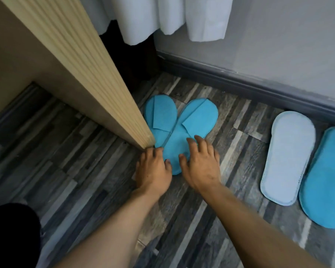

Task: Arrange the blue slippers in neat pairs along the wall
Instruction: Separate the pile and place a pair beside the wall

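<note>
Resting flat: left hand, right hand, grips released | blue slippers heels overlapping, toes splayed

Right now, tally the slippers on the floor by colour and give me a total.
Bright blue slippers: 3, two overlapping at the heels by the wooden panel and one at the right edge.
Pale blue-white slippers: 1, lying sole up beside that one.
Total: 4

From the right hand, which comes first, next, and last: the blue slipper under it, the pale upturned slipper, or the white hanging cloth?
1. Blue slipper, under the right hand.
2. Pale upturned slipper, to its right.
3. White hanging cloth, up by the wall.
</note>
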